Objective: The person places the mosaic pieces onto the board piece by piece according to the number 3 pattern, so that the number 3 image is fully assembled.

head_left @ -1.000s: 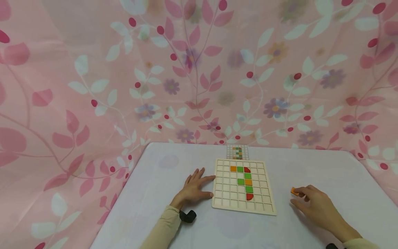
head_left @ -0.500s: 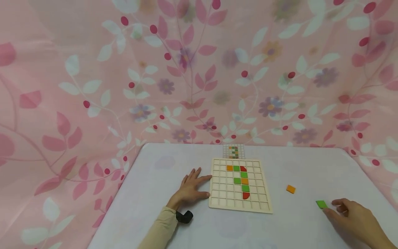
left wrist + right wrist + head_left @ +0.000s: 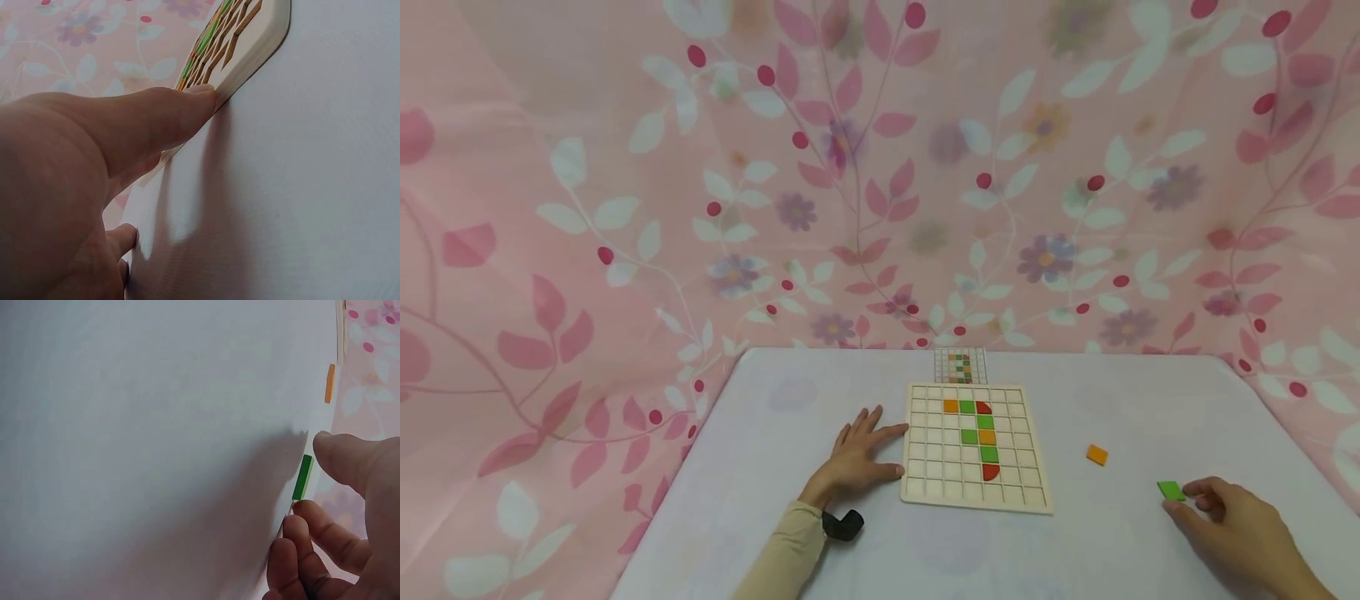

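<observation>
My left hand [image 3: 853, 458] lies spread at the left side of a pale wooden grid board [image 3: 925, 487], thumb and index fingertip at its edge. In the left wrist view the thumb [image 3: 169, 112] meets the board's rim. Orange and green square tiles and two red rounded tiles form a shape in the grid. Out to the right, my right hand [image 3: 1240, 521] is at a green square tile [image 3: 1170, 490] lying flat. The right wrist view shows the index fingertip at one end of this tile [image 3: 302, 477], while the thumb stands off its other end.
A loose orange square tile [image 3: 1097, 454] lies between the board and my right hand. Behind the board, a small printed pattern card [image 3: 942, 367] sits near the back edge of the white-covered table [image 3: 820, 375]. A pink floral cloth [image 3: 880, 208] hangs beyond.
My right hand has let go of the orange tile, leaving it on the table, and has moved right to the green tile, its fingers now closer around it. My left hand stays at the board.
</observation>
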The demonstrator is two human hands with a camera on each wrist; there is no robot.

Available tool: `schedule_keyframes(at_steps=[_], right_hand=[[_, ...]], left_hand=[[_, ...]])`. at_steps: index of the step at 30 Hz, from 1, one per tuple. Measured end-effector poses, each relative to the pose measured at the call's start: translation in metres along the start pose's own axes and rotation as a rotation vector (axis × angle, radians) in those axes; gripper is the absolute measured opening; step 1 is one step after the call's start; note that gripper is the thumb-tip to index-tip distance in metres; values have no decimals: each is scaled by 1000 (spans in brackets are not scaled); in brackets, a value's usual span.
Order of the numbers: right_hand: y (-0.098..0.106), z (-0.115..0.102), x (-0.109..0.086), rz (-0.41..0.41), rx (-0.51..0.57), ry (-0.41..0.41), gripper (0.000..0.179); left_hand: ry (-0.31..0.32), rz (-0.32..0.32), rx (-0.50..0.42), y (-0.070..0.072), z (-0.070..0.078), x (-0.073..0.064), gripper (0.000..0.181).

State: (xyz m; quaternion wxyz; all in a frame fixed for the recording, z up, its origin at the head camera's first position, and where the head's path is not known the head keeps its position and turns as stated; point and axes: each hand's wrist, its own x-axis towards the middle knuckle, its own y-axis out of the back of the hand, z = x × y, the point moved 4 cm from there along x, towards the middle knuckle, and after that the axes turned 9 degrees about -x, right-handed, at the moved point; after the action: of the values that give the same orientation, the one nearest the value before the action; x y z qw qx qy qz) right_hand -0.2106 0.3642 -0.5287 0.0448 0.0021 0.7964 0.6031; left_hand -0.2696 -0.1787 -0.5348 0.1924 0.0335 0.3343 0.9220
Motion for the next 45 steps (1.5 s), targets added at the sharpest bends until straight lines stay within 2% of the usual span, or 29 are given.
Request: schedule_keyframes(at_steps=[10, 19, 26, 30, 33, 39, 45], right_hand=[[-3, -7, 4, 25, 26, 63, 48], [1, -8, 5, 26, 36, 29, 58], [1, -7, 5, 3, 16, 22, 52], [-1, -6, 6, -41, 10, 27, 48], [-2, -8, 7, -38, -12, 73, 43], [-2, -12, 5, 54, -71, 169, 33], [-2, -16, 3, 69, -52, 186, 32]], left_hand=[[1, 1, 4, -2, -2, 1, 70], [-5, 1, 19, 1, 0, 0, 69], [-8, -2, 11, 2, 2, 0, 69], [-3, -6, 10, 1, 2, 0, 69], [6, -7, 4, 0, 0, 1, 69], [-4, -4, -2, 0, 0, 1, 70], [-17, -1, -4, 1, 1, 0, 70]])
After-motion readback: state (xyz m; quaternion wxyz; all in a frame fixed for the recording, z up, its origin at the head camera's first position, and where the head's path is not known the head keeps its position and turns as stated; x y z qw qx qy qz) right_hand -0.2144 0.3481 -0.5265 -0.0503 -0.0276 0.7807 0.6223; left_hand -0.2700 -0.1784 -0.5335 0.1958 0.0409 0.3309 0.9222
